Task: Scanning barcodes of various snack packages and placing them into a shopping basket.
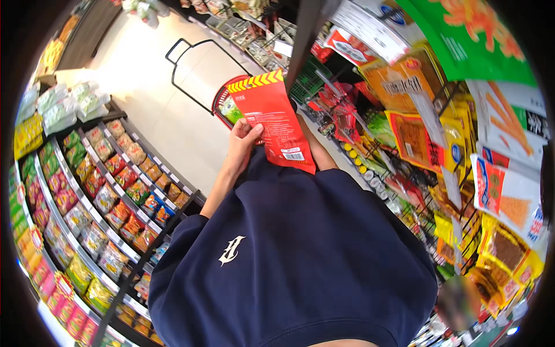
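Observation:
My left hand (245,139) grips the left edge of a red plastic packet (282,126), its thumb on the printed face. The packet has a yellow-and-black chevron strip along its top, small print and a barcode. My right forearm (319,152) reaches behind the packet's right side. The packet hides my right hand, so its hold cannot be told. Just beyond the packet, on the floor, is a red shopping basket (220,94), partly covered by it. A green-and-clear package (232,110) lies in the basket, and a long black handle (172,78) extends from it.
Tiered shelves (110,232) of bagged snacks with price rails curve along the left. Close on the right, a rack holds hanging food packets (416,141). A dark post (305,37) stands beyond my right arm. Pale floor tiles (173,130) lie between the displays.

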